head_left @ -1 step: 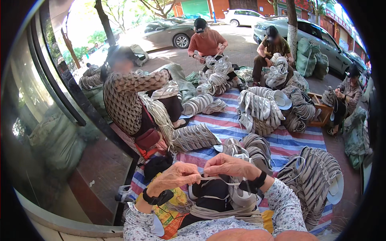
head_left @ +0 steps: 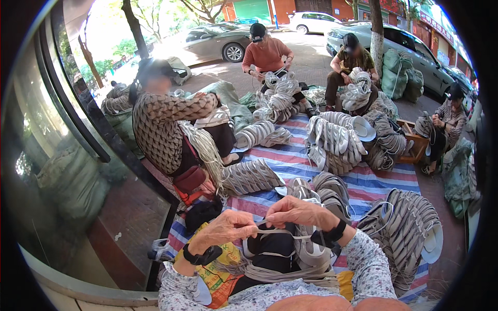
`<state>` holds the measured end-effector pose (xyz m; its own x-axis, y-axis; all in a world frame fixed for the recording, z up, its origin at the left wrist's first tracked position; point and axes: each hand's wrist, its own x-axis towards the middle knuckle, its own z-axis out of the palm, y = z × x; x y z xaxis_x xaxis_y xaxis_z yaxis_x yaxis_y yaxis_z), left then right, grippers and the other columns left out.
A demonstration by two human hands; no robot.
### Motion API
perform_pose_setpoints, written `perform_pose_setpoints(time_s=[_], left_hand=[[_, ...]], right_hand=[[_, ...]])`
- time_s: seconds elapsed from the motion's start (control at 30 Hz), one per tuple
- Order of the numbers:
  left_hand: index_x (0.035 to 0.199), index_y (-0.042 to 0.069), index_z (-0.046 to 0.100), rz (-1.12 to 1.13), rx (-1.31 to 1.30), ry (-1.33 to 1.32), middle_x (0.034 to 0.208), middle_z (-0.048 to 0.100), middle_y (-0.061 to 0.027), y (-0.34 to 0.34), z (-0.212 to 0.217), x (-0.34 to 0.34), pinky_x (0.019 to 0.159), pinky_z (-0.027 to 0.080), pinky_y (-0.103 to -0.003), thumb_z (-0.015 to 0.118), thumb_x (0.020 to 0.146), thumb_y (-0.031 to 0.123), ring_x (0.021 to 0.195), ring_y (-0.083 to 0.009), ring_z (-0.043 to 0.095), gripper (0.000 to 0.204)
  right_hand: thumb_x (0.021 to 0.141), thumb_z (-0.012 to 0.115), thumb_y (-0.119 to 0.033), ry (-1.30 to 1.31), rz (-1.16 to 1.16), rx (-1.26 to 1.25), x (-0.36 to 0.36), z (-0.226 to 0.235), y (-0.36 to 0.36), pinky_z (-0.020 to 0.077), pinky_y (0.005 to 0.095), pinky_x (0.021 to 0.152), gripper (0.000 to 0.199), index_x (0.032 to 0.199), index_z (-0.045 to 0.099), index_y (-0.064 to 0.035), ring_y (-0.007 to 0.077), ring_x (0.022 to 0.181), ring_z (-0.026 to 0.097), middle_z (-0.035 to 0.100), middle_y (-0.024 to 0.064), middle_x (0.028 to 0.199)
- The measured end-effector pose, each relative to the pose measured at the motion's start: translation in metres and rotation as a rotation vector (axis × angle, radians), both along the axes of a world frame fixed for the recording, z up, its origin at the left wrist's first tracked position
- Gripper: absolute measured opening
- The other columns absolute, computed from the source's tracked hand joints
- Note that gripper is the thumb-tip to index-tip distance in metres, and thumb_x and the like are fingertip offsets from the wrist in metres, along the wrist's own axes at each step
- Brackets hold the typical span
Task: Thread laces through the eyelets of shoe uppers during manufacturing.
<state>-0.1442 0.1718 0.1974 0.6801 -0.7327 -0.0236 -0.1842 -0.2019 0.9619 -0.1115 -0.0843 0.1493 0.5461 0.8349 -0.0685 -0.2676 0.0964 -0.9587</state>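
Note:
A pale flat shoelace (head_left: 280,231) runs between my two hands above my lap. My left hand (head_left: 233,226) is closed, pinching the lace between thumb and fingertips. Close by on the right, my right hand (head_left: 296,213) pinches a part of the same lace, with a short span showing between the hands. Below the right wrist, a grey-and-white shoe upper (head_left: 312,255) rests in my lap, and the lace trails toward it. A bundle of loose beige laces (head_left: 290,276) lies across my lap.
Stacked grey shoe uppers (head_left: 402,233) lie to the right on a striped tarp (head_left: 280,155), with another roll (head_left: 251,178) ahead. A person (head_left: 166,119) sits at the left near a glass door (head_left: 98,223); several others work farther back. A wooden stool (head_left: 413,142) stands at the right.
My right hand has shifted slightly up and to the right, widening the gap from my left hand. The left hand has barely moved. The person at the left has brought an arm inward.

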Motion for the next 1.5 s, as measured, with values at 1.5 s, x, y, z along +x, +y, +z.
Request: perform_pose_setpoints(time_s=[1.5], left_hand=[[0.109, -0.008, 0.065, 0.222, -0.101, -0.09, 0.09, 0.069, -0.0154, -0.13, -0.109, -0.058, 0.062, 0.056, -0.028, 0.064, 0.087, 0.0, 0.072, -0.0182, 0.071, 0.023]], right_hand=[[0.09, 0.068, -0.007, -0.356, -0.534, -0.377, -0.097, -0.04, -0.086, 0.0442, 0.0251, 0.063, 0.011, 0.09, 0.068, 0.0042, 0.0068, 0.07, 0.053, 0.062, 0.0013, 0.074]])
